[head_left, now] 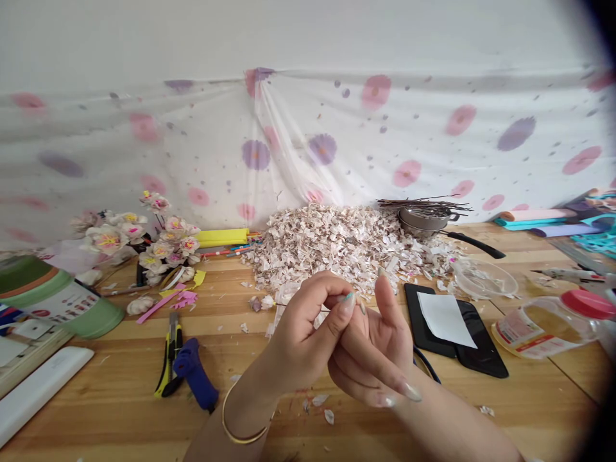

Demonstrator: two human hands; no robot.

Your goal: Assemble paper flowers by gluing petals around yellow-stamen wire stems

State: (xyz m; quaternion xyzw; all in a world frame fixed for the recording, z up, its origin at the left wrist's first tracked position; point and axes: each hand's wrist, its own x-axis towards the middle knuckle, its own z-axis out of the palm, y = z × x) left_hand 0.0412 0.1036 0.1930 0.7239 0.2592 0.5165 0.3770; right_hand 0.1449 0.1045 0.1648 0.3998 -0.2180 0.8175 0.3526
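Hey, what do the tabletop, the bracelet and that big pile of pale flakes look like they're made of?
Tabletop: wood, smooth, perhaps varnished; grain and board seams show.
Bracelet: probably metal, gold-coloured and polished, by its shine.
Pale flakes: thin, matte, irregular, like dried petals or husks; paper can't be ruled out.

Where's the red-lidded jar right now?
In the head view, the red-lidded jar is on the right side of the table, right of the right hand and the white paper.

Lower centre, fingers of left hand [308,327] and right hand [373,350] screen the space between; can't tell if anything's pinched. Pale item [287,292] behind, too covered to name. Left edge crops green tub [103,319]; dark blur [604,404], lower right, unidentifiable.
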